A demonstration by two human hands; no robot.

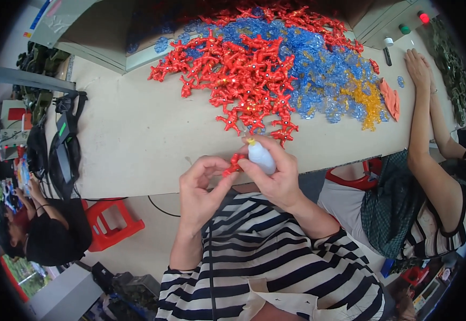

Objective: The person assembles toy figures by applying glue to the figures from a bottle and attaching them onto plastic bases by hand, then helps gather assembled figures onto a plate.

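Note:
My left hand (203, 184) pinches a small red plastic figure (234, 165) between thumb and fingers, just past the table's near edge. My right hand (278, 174) is wrapped round a white squeeze bottle (262, 157) with a yellow tip, its fingertips close beside the figure. Whether the right fingers also touch the figure I cannot tell. Beyond my hands lies a heap of similar red figures (249, 75). To its right spreads a pile of clear blue plastic pieces (318, 69), with some clear yellow pieces (369, 101) at its near right end.
An orange cloth-like piece (389, 100) lies right of the piles. A co-worker's forearms (420, 101) rest on the table (131, 134) at the right. A black marker (387, 56) lies near coloured buttons on a machine. A red stool (112, 224) stands at the left.

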